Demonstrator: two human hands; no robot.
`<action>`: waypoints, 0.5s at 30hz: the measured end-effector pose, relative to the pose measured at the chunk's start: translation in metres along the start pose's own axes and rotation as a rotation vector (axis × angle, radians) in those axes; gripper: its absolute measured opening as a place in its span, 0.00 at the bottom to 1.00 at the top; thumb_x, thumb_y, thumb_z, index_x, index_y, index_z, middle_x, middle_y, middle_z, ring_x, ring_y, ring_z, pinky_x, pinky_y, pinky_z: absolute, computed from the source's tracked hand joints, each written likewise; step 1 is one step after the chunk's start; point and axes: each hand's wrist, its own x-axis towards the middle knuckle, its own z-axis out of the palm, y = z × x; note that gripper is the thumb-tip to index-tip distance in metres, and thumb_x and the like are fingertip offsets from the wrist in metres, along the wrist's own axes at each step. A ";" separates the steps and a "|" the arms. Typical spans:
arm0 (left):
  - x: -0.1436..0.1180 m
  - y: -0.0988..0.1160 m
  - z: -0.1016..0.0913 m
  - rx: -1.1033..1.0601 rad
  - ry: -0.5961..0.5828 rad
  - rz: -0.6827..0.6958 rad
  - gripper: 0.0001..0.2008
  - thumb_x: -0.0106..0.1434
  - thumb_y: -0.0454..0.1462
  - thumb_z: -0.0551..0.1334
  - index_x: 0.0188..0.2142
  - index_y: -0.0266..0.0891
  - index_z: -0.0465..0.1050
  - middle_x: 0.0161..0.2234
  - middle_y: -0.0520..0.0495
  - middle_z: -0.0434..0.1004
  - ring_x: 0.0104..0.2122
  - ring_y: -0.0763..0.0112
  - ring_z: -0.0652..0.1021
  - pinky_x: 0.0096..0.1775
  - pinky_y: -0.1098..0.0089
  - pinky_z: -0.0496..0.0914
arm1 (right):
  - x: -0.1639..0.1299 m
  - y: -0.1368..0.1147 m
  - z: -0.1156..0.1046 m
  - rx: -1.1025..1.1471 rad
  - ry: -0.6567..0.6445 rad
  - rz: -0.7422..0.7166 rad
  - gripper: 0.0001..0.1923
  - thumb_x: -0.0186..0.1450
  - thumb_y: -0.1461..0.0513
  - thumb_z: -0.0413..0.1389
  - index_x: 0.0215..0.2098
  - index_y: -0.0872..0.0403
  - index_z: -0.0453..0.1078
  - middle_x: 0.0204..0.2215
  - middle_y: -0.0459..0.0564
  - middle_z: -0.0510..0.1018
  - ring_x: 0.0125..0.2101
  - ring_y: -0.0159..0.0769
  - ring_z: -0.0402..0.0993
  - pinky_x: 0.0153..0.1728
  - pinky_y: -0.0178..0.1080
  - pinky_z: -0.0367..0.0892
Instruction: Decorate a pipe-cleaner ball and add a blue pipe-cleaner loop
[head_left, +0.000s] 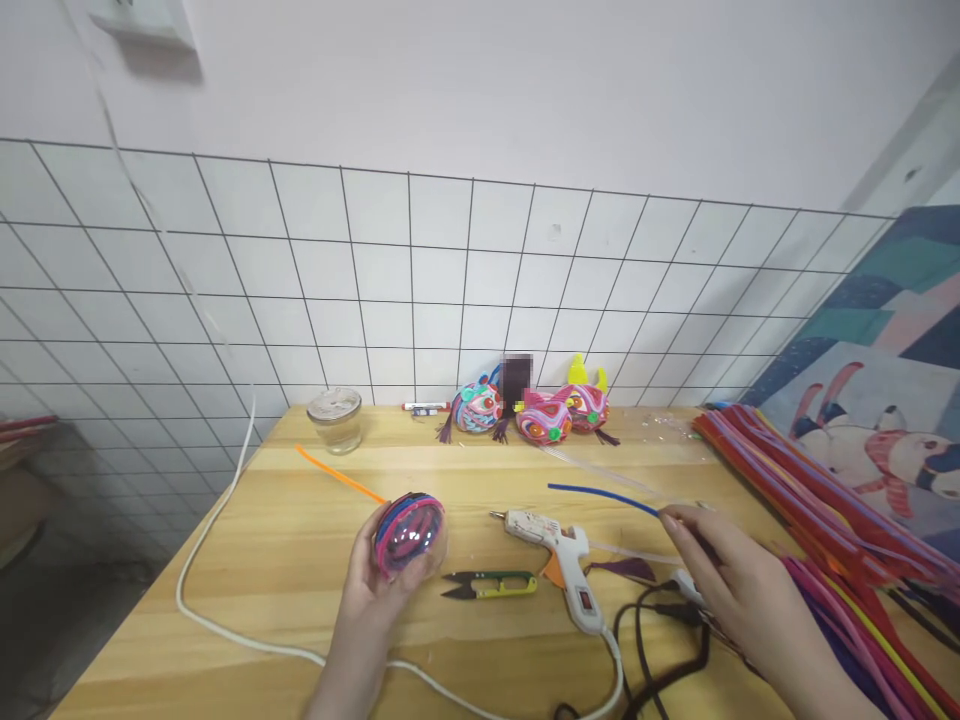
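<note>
Ball (409, 533) cupped in left hand (373, 585); right hand (739, 585) fingers pressed on blue stem (604, 496).
Risk: glue gun (559, 560) at mid-desk may snag the reaching sleeve or scorch it.

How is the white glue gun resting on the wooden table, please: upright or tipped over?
Upright: the white glue gun rests on its orange stand and handle, nozzle pointing left.

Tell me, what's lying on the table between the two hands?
In the head view, green-handled thread snips and a white glue gun lie between the left hand, which holds a ball wrapped in pipe cleaners, and the right hand.
</note>
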 end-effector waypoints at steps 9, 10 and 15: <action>0.000 -0.003 0.002 -0.010 0.004 0.008 0.38 0.38 0.43 0.70 0.49 0.42 0.61 0.47 0.41 0.72 0.46 0.53 0.72 0.44 0.61 0.69 | -0.005 -0.041 0.008 0.253 -0.327 -0.170 0.13 0.65 0.57 0.46 0.34 0.52 0.70 0.27 0.50 0.76 0.30 0.37 0.74 0.32 0.35 0.68; 0.001 -0.004 0.001 0.004 0.010 0.015 0.38 0.38 0.43 0.70 0.50 0.42 0.61 0.48 0.41 0.71 0.47 0.53 0.72 0.45 0.61 0.69 | -0.004 -0.047 0.007 0.266 -0.366 -0.173 0.14 0.65 0.57 0.45 0.33 0.52 0.70 0.26 0.49 0.75 0.29 0.37 0.73 0.30 0.34 0.67; 0.002 -0.006 -0.001 0.049 0.027 0.021 0.39 0.38 0.43 0.70 0.50 0.41 0.60 0.48 0.41 0.71 0.47 0.54 0.72 0.47 0.62 0.67 | 0.002 -0.074 -0.001 0.332 -0.545 -0.183 0.15 0.66 0.58 0.44 0.31 0.52 0.71 0.26 0.49 0.74 0.30 0.35 0.71 0.32 0.34 0.66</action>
